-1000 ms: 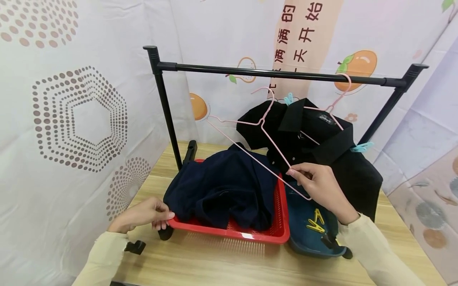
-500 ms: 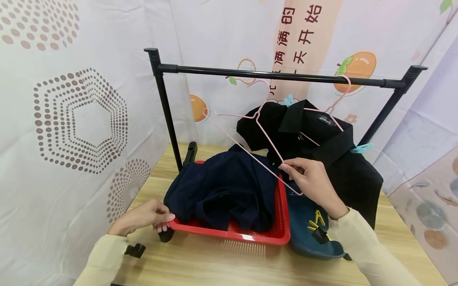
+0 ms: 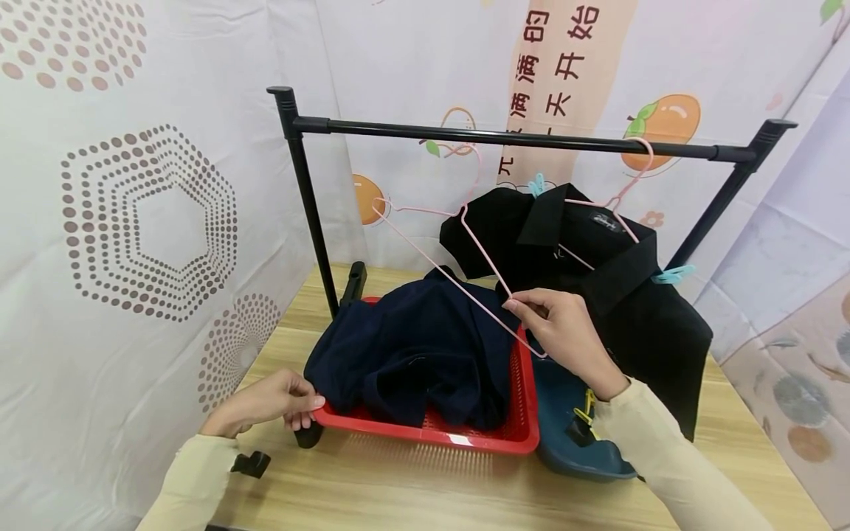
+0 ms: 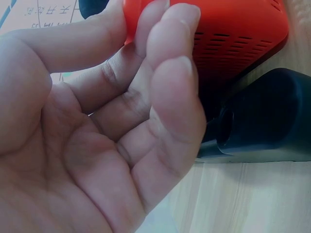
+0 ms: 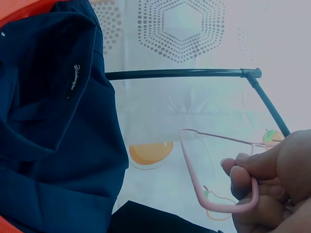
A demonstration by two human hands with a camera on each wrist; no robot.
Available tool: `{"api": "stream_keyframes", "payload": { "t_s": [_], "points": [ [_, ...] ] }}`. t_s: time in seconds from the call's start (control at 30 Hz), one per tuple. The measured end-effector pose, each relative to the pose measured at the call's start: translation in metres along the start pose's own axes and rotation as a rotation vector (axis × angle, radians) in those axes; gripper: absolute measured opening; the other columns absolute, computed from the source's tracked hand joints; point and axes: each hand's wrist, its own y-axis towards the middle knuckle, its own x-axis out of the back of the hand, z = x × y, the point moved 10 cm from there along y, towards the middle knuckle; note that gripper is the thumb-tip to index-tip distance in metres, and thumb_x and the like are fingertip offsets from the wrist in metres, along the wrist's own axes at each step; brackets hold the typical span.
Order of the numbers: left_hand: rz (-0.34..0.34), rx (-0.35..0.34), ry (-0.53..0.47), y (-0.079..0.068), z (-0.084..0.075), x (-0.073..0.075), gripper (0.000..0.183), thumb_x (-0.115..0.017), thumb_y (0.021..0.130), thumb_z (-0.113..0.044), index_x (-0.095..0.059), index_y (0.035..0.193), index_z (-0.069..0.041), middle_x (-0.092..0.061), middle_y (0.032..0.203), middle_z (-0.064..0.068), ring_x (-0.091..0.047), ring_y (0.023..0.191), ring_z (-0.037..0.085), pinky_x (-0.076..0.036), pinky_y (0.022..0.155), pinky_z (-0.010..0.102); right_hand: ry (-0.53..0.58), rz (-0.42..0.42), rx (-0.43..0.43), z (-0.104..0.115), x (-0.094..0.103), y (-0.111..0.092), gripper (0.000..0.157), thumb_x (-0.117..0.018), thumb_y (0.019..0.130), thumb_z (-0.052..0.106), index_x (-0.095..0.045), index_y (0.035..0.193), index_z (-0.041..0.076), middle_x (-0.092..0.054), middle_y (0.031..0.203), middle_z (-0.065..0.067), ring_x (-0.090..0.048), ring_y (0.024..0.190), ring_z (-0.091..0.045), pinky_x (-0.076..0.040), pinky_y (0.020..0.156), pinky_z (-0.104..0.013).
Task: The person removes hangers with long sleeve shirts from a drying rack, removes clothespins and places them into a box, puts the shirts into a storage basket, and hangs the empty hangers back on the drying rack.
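My right hand pinches a pink clothes hanger by its right arm, between thumb and fingers. The hanger is bare and tilted, its hook just below the rack's bar, and it crosses over a red basket. A dark navy garment lies heaped in that basket; its collar label shows in the right wrist view. My left hand pinches the basket's near-left corner, thumb on the rim and fingers beneath. In the left wrist view, the left fingers curl up against the red wall.
A black rack spans the table. On its right side a black shirt hangs from another pink hanger, with light blue clips. Under my right forearm sits a dark blue tray with yellow clips, partly covered.
My right hand has carried the pink hanger left and slightly up, bringing its hook closer to the bar. The left hand and basket have stayed in place.
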Motion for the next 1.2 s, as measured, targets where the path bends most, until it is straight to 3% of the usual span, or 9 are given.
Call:
{"api": "stream_keyframes", "payload": {
  "t_s": [0.23,0.5,0.77,0.93,1.2],
  "points": [
    [-0.006,0.000,0.010,0.000,0.001,0.001,0.032,-0.065,0.102,-0.016,-0.070,0.082,0.008,-0.067,0.072,0.014,-0.062,0.061,0.018,-0.057,0.058,0.035,0.024,0.015,-0.015,0.005,-0.009,0.006,0.014,-0.071,0.099,0.015,-0.078,0.109,0.008,-0.060,0.068,-0.001,-0.052,0.048,-0.014,-0.042,0.044,-0.028],
    [-0.012,0.010,0.009,-0.001,0.000,0.002,0.033,-0.066,0.102,-0.018,-0.071,0.083,0.007,-0.068,0.073,0.014,-0.063,0.062,0.019,-0.057,0.059,0.034,0.040,0.004,0.001,0.018,-0.017,0.016,0.014,-0.073,0.098,0.014,-0.079,0.108,0.006,-0.071,0.083,-0.004,-0.060,0.064,-0.015,-0.048,0.055,-0.026],
    [-0.006,0.028,0.001,0.000,0.003,0.000,0.033,-0.065,0.103,-0.020,-0.072,0.083,0.006,-0.069,0.074,0.017,-0.064,0.063,0.019,-0.057,0.059,0.035,0.042,-0.013,0.045,0.039,-0.019,0.019,0.016,-0.073,0.098,0.015,-0.079,0.110,0.006,-0.065,0.077,-0.002,-0.052,0.063,-0.017,-0.040,0.054,-0.026],
    [-0.005,0.029,0.008,0.000,0.002,-0.001,0.032,-0.065,0.103,-0.019,-0.072,0.082,0.005,-0.068,0.073,0.015,-0.064,0.063,0.020,-0.057,0.059,0.036,0.050,-0.018,0.082,0.054,-0.018,0.021,0.015,-0.073,0.098,0.014,-0.079,0.110,0.008,-0.068,0.085,-0.002,-0.052,0.065,-0.017,-0.041,0.056,-0.027],
    [-0.011,0.039,0.020,-0.001,0.002,0.002,0.031,-0.065,0.103,-0.020,-0.072,0.082,0.002,-0.068,0.073,0.013,-0.065,0.063,0.021,-0.058,0.060,0.038,0.063,-0.017,0.062,0.068,-0.021,0.036,0.016,-0.072,0.099,0.015,-0.079,0.110,0.007,-0.071,0.088,-0.004,-0.054,0.069,-0.019,-0.042,0.058,-0.028]
  ]
}}
